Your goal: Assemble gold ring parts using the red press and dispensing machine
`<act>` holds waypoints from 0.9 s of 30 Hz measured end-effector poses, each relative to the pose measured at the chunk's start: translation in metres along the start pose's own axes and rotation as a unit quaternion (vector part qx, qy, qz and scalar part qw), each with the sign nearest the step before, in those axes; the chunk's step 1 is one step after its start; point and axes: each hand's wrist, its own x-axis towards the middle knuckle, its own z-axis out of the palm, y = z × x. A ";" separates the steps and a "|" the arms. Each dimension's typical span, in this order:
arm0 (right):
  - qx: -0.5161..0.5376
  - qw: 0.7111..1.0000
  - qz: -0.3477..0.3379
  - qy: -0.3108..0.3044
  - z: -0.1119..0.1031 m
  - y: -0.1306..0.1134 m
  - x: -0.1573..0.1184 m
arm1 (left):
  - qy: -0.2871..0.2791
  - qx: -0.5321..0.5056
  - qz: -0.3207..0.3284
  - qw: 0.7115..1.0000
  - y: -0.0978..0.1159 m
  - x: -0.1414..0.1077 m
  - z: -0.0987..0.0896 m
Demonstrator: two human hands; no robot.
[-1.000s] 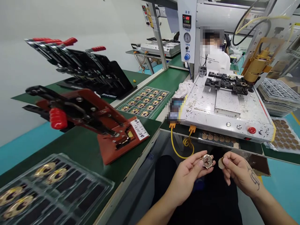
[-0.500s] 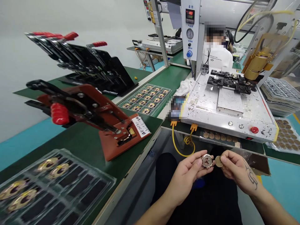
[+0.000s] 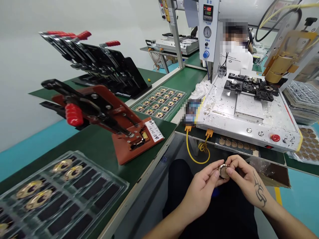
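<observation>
A small round metal case [image 3: 220, 167], like a watch case, is pinched between the thumb and fingers of my left hand [image 3: 204, 186] above my lap. A thin brownish disc [image 3: 224, 172] with fine printing lies over the open face of the case. My right hand [image 3: 243, 174] presses its thumb on the disc's right edge, its fingers curled behind the case. The two hands meet around the piece. Whether the disc sits fully flush in the case I cannot tell.
Left stands a brown toggle press [image 3: 119, 149] with a red handle, behind a plastic tray [image 3: 99, 212] of gold-coloured rings. A second tray [image 3: 171, 111] lies farther back. A white heated machine [image 3: 219, 114] stands ahead, yellow cable [image 3: 190, 156] hanging below. A person [image 3: 236, 59] sits beyond.
My right hand has moved left and brought the disc from beside the case onto its face. The view has shifted slightly, moving the surroundings to the right.
</observation>
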 end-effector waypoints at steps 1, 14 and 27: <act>0.000 1.000 0.001 -0.002 0.000 0.000 0.000 | 0.000 0.003 0.000 1.000 0.000 0.000 0.000; -0.075 0.996 -0.041 0.039 0.006 0.008 -0.006 | 0.009 0.088 0.043 0.995 -0.009 -0.001 0.005; -0.151 0.978 -0.144 -0.025 -0.005 0.007 0.010 | -0.019 0.265 0.136 0.954 0.007 0.007 -0.012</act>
